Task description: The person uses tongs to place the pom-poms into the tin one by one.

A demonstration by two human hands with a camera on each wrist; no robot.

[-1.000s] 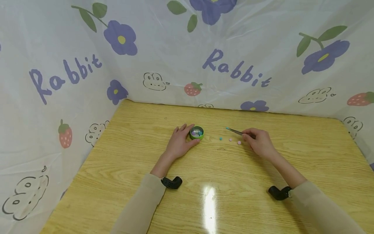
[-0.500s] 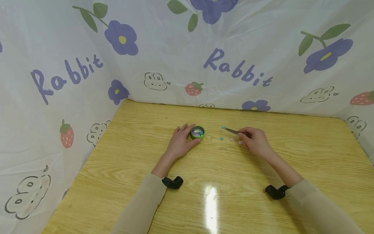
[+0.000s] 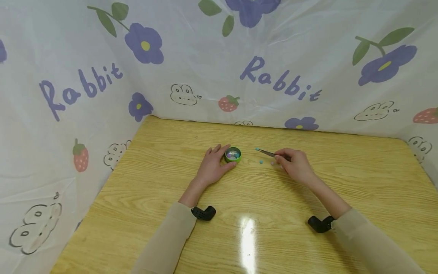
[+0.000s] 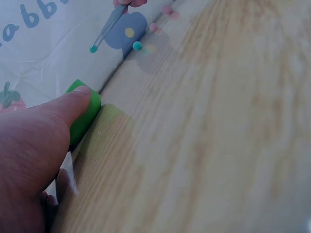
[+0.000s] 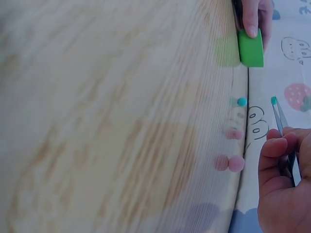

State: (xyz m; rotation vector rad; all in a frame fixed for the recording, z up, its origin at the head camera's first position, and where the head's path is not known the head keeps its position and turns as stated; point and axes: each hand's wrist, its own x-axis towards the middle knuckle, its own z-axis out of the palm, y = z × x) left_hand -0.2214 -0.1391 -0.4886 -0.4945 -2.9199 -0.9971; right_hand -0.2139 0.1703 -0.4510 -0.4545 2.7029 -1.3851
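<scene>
My left hand (image 3: 213, 166) holds a small round green container (image 3: 233, 160), thumb on its near side and fingers at its far left. Purple, teal and pale beads (image 3: 234, 155) lie inside it. In the right wrist view, the container (image 5: 251, 48) stands upright on the table. My right hand (image 3: 296, 165) pinches a pair of tweezers (image 3: 267, 153), whose tips grip a small teal bead (image 5: 273, 100) above the tabletop, right of the container. Another teal bead (image 3: 261, 162) and two pink beads, the larger one (image 5: 236, 163) nearest my right hand, rest on the table.
The wood-grain table (image 3: 164, 175) is bounded behind and on the left by a white printed cloth (image 3: 191, 49). Black wrist cameras (image 3: 204, 213) sit at both sleeve cuffs. A light glare (image 3: 248, 243) shows on the table's near part.
My right hand has moved left, bringing the tweezers and the teal bead closer to the container. My left hand stays at the container. The view has shifted slightly.
</scene>
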